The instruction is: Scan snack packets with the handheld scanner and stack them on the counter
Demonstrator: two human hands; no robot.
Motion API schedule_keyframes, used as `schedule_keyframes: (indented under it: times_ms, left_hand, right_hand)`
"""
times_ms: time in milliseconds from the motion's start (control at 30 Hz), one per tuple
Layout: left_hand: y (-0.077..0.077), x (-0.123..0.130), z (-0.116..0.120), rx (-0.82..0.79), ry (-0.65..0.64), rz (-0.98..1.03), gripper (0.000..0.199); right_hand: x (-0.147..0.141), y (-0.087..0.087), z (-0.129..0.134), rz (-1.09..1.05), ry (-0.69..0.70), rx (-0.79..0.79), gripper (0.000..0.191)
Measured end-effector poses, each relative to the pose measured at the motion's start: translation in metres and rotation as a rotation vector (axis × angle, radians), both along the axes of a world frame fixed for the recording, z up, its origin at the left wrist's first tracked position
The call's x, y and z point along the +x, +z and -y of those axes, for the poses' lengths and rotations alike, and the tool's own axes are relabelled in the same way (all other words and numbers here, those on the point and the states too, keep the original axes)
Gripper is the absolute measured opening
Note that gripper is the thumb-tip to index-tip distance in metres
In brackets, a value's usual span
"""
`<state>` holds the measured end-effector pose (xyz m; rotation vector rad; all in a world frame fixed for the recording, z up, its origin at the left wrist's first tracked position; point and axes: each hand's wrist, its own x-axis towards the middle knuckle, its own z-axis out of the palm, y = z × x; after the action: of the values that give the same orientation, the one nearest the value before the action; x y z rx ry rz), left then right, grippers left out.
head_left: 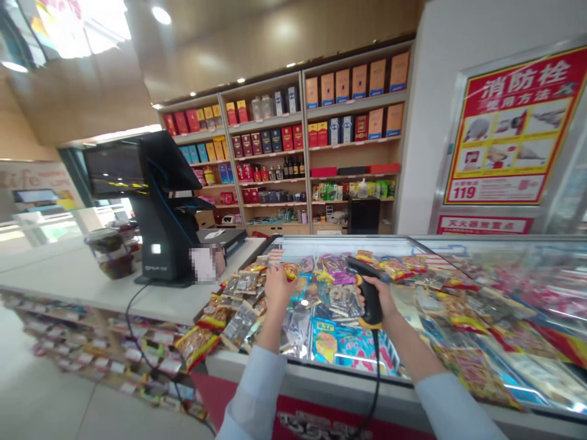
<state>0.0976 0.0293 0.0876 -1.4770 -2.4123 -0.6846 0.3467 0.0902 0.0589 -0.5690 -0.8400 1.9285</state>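
Note:
My right hand point(386, 298) is wrapped round the handle of a black and yellow barcode scanner point(370, 299), held above the snack packets with its head tilted to the left. A black cable hangs from the scanner's base over the front of the glass-topped chest freezer point(302, 368). My left hand point(277, 288) reaches over packets at the freezer's left side, thumb apart from the fingers, and I see nothing held in it. Near its thumb lies a red and yellow snack packet point(291, 270). Blue packets point(325, 343) show between my two forearms.
To the left, a black checkout terminal point(165, 214) stands on a white counter point(59, 269) beside dark tubs point(112, 253). Another cable point(132, 330) hangs down the counter front. Shelves of boxed goods point(270, 140) line the back wall. More packets point(463, 311) lie to the right.

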Motion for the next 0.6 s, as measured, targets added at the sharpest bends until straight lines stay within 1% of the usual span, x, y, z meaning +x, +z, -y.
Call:
schedule_keyframes:
  times_ms: [67, 133, 267, 367, 467, 533, 600]
  left_hand:
    - [-0.008, -0.020, 0.008, 0.060, 0.070, -0.040, 0.055]
    - [-0.016, -0.036, 0.011, 0.127, 0.133, -0.090, 0.055]
    - [-0.032, -0.057, 0.004, 0.206, 0.232, -0.160, 0.056]
    - [-0.041, -0.067, -0.005, 0.233, 0.274, -0.192, 0.056]
    - [-0.047, -0.073, -0.010, 0.288, 0.289, -0.225, 0.056]
    - [-0.050, -0.076, -0.012, 0.325, 0.267, -0.238, 0.055]
    - [-0.052, -0.077, -0.013, 0.315, 0.220, -0.233, 0.052]
  right_hand:
    - [-0.033, -0.003, 0.002, -0.002, 0.048, -0.017, 0.017]
    - [-0.063, -0.009, 0.003, -0.023, 0.081, -0.022, 0.017]
    - [-0.106, -0.028, -0.001, -0.060, 0.103, -0.022, 0.018]
    - [-0.125, -0.043, -0.006, -0.049, 0.144, -0.042, 0.021]
    - [-0.137, -0.057, -0.010, -0.004, 0.181, -0.069, 0.026]
    - [-0.141, -0.064, -0.010, 0.029, 0.191, -0.077, 0.027]
    - [-0.143, -0.068, -0.008, 0.046, 0.194, -0.083, 0.028]
